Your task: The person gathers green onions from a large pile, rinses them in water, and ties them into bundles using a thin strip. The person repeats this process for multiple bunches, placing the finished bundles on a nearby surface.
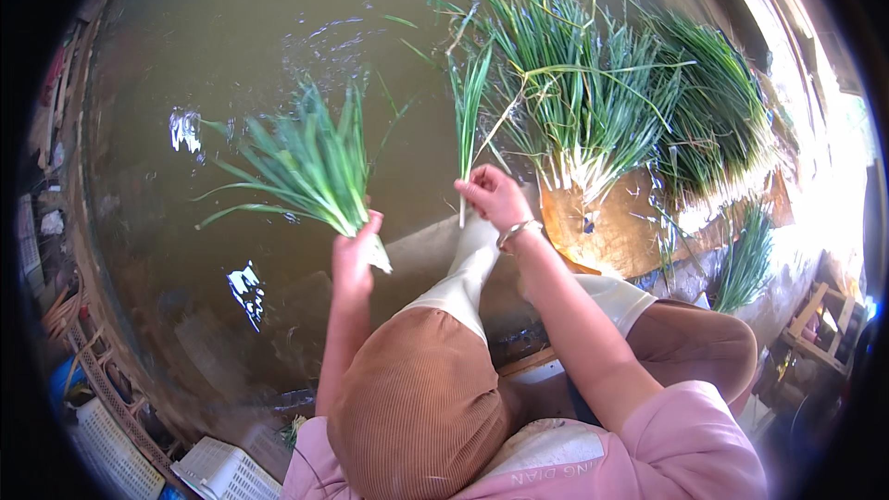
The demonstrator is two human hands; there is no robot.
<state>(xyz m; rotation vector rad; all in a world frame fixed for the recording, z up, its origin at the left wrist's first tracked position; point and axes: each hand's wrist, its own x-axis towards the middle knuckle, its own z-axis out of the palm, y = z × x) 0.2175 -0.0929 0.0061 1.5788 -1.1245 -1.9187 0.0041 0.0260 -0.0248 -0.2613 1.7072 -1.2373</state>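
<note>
My left hand (354, 260) grips a thick bunch of green onions (316, 160) by its white ends, the leaves fanning out over murky water. The leaves look blurred. Between the thumb and fingers of my right hand (496, 198), a few green onion stalks (470, 111) stand leaf-end away from me. A bracelet circles my right wrist. Just beyond it, to the right, a large heap of green onions (583, 90) lies with the white ends towards me, partly on a tan sheet (611, 222). Dry, yellowed strands cross over that heap.
A second pile of green onions (715, 97) is at the far right, and a small bunch (746, 260) lies nearer. Brown water (208, 69) fills a walled basin. White plastic crates (226, 469) sit at lower left; a wooden frame (823, 326) is at right. My white boots (462, 278) reach into the water.
</note>
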